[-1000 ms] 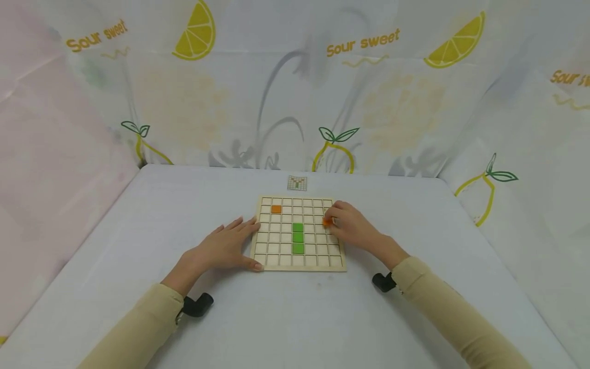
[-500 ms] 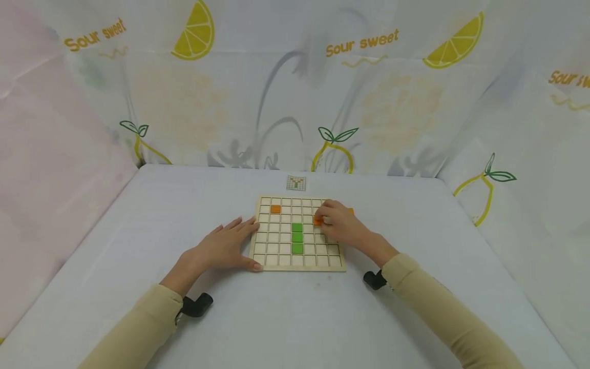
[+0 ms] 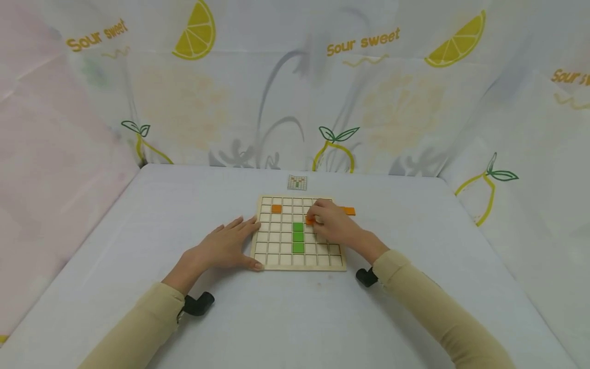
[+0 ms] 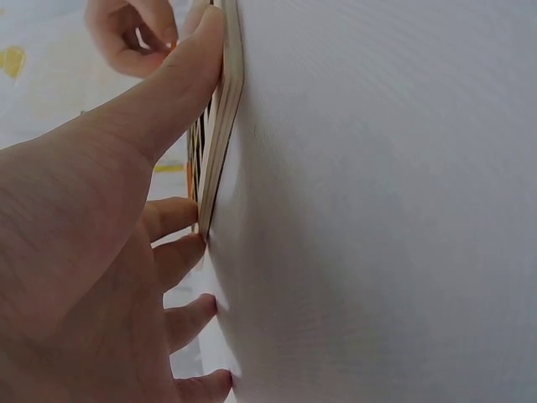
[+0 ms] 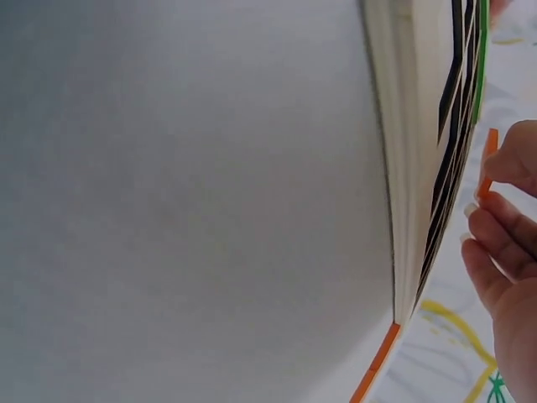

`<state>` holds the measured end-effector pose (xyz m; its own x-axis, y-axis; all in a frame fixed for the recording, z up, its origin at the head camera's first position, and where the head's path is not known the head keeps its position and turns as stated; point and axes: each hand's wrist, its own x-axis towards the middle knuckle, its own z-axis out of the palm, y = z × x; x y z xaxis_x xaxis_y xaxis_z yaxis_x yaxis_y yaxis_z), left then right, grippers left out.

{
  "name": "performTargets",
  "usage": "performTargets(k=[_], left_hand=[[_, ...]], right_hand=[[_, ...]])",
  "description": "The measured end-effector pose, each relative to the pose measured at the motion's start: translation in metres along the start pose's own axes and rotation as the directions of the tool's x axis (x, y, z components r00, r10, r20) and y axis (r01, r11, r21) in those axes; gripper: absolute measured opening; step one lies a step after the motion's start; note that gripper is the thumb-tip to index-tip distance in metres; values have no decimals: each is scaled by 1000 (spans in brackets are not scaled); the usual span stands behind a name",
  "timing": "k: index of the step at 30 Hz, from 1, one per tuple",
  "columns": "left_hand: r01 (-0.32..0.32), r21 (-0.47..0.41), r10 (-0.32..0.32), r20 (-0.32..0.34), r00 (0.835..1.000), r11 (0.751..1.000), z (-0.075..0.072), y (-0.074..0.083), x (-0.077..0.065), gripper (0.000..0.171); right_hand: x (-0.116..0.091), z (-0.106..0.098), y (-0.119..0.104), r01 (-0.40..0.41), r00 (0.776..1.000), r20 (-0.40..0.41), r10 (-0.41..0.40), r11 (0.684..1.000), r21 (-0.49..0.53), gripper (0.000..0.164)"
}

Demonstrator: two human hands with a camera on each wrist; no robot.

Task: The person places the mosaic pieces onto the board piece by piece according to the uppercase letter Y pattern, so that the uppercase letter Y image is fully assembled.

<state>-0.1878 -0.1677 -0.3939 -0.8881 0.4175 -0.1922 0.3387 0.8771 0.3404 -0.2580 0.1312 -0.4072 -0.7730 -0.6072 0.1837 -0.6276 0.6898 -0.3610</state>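
A pale wooden grid board (image 3: 304, 267) lies on the white table. My left hand (image 3: 226, 246) rests along its left side, fingers straight and spread, thumb at the near left corner. Over the right part of the board, my right hand (image 3: 336, 223) pinches a small square orange tile (image 5: 489, 155) between thumb and fingers; the head view shows only part of it, just right of the top green tile. Three green tiles (image 3: 298, 237) form a column in the grid. One orange tile (image 3: 276, 209) occupies a cell near the upper left.
Beyond the board's far edge lies a small card (image 3: 297, 182) printed with a grid pattern. More orange (image 3: 350, 211) shows flat on the table at the board's right side, partly hidden by the right hand. A lemon-print cloth (image 3: 230, 102) hangs behind the table.
My right hand has moved left across the board with the orange tile, from the right columns toward the green column. The orange beside the board has come into view. My left hand stays put.
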Motion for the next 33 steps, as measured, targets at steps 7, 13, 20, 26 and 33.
performTargets(k=[7,13,20,26,33], left_hand=[[11,-4,-11,2,1000,1000,0,-2,1,111],[7,-8,-7,1,1000,1000,-1,-3,0,111],[5,-12,-5,1,1000,1000,0,-3,1,111],[2,-12,-2,-1,1000,1000,1,-4,0,111],[1,-9,-1,-4,1000,1000,2,-4,1,111]], right_hand=[[8,-1,-6,13,1000,14,-12,1000,-6,18],[13,3,-8,-3,999,35,4,1000,-19,16],[18,5,-13,13,1000,28,-12,999,-37,14],[24,6,-15,30,999,38,-28,998,-48,14],[28,6,-19,41,998,47,-38,998,-47,19]])
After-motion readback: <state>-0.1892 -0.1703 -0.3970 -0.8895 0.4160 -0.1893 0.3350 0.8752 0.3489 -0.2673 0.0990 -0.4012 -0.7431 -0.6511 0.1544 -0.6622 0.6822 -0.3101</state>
